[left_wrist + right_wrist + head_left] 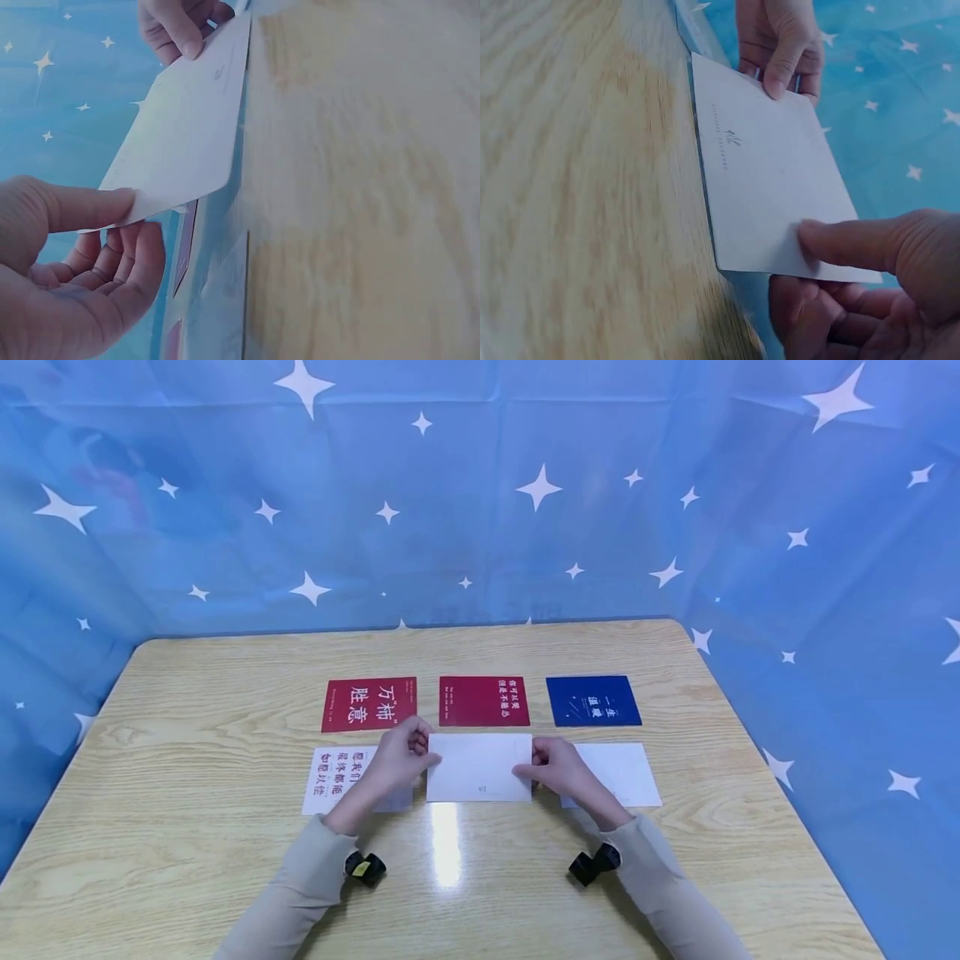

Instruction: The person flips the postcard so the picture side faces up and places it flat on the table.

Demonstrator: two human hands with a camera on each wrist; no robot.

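Observation:
A white card (pixel 480 767) with a small dark print near its lower edge is held level between both hands, above the table's middle. My left hand (pixel 399 753) pinches its left end, thumb on top and fingers curled beneath, as the left wrist view shows. At the other end my right hand (pixel 558 766) pinches the card the same way. In the right wrist view, a line of tiny text stands beside the print on the card (pixel 765 172). The card's underside is hidden from the head view.
On the wooden table (pixel 187 760) lie a red card (pixel 360 693), a second red card (pixel 476 702) and a blue card (pixel 585 697) in the back row. A white card with dark characters (pixel 330 781) lies under the left forearm, a blank white one (pixel 626 772) beside the right.

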